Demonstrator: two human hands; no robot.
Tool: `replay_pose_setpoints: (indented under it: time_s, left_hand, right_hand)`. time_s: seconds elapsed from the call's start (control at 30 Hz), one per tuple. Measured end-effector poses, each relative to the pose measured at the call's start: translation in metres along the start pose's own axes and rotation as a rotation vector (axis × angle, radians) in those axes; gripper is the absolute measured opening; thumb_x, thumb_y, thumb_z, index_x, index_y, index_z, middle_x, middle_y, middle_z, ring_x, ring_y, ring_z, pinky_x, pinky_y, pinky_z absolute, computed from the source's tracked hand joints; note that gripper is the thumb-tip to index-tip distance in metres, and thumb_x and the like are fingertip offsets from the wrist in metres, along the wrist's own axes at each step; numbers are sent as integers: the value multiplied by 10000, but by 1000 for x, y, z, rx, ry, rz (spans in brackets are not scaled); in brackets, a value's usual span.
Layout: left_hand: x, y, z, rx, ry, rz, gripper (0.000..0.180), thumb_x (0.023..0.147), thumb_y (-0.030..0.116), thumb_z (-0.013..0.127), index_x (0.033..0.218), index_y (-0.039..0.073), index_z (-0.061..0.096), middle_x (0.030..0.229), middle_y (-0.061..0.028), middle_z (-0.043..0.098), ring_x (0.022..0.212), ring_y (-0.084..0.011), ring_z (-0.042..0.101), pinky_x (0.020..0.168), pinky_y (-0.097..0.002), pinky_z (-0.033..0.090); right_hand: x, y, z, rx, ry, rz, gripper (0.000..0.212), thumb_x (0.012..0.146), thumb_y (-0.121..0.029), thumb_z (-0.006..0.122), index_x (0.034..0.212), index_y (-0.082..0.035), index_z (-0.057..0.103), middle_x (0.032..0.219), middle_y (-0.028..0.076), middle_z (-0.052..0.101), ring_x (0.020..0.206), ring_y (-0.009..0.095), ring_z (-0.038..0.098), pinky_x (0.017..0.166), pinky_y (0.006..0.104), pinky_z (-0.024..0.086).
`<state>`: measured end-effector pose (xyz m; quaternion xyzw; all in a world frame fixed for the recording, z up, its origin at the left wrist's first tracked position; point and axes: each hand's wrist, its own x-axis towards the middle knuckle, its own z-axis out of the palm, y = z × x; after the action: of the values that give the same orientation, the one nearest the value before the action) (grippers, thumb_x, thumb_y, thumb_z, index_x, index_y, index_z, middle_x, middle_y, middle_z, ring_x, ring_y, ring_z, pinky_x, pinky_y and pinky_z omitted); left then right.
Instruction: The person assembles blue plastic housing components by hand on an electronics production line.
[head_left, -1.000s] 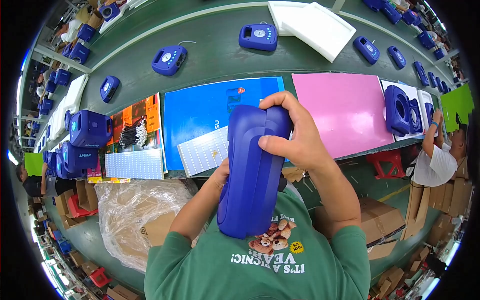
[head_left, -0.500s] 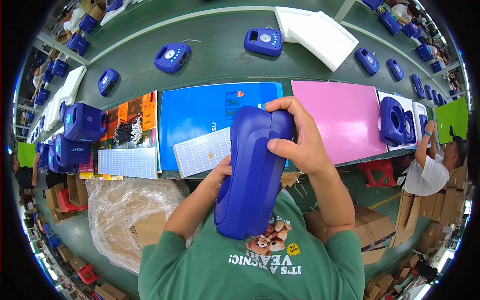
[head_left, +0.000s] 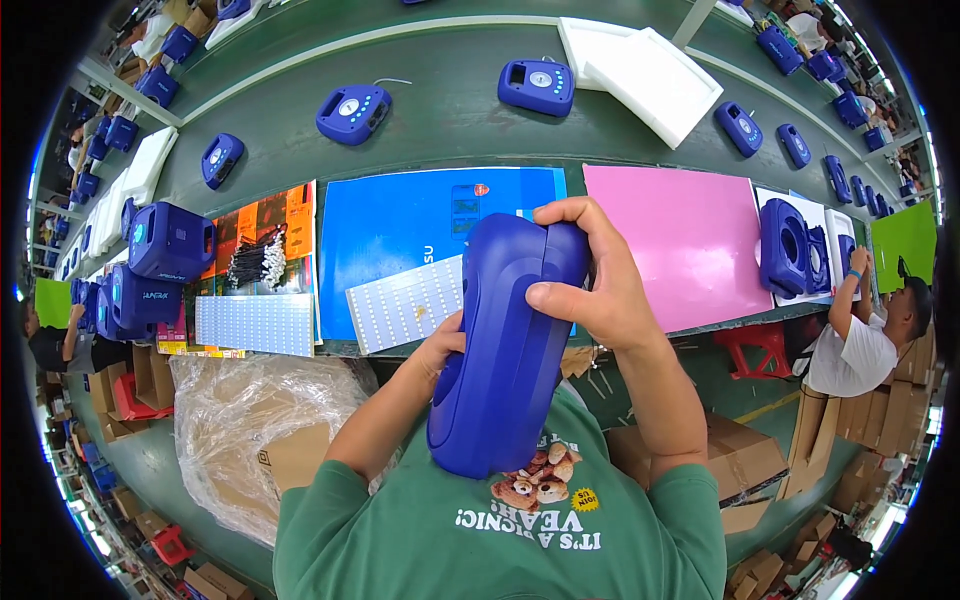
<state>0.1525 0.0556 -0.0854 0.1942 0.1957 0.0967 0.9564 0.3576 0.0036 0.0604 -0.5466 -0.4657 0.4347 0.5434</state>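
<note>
I hold a bulky blue plastic housing upright in front of my chest, with a seam running down its side. My right hand grips its upper right part, thumb pressed on the near face by the seam and fingers curled over the top edge. On the other side my left hand grasps the housing, its fingers mostly hidden behind it. Just behind lie a blue sheet and a white sheet of small round stickers on the bench.
A pink sheet lies to the right, beside blue housing parts. Several blue units and white foam trays sit on the green conveyor. Left are black cables and stacked blue housings. A co-worker sits at right.
My right thumb has slid slightly left across the housing. The blue units and foam trays on the conveyor have shifted a little to the right.
</note>
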Motion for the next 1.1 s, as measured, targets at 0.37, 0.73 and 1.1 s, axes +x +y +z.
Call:
replay_pose_setpoints:
  time_s: [0.37,0.73,1.1]
  left_hand:
    - [5,11,8,120,34,23,716,609,76,748,1261,-10,465,1141,-156,600,1001,-241,613,868,-350,495]
    - [11,16,17,422,149,106,629,650,85,751,1219,-20,506,1107,-150,617,971,-221,621,838,-333,503]
    - [14,9,5,576,152,246,447,722,100,752,1114,-37,587,1025,-129,651,913,-174,627,788,-310,508]
  right_hand:
    - [-4,0,12,-315,86,-283,548,699,-229,748,1164,-35,532,1008,54,524,926,156,520,851,282,414]
    - [-11,1,4,-73,93,-51,478,706,-165,633,1137,-2,508,948,35,543,864,97,510,785,229,402]
    - [-6,1,9,119,66,-11,460,643,-104,646,1083,-35,527,950,35,502,863,115,495,788,255,402]
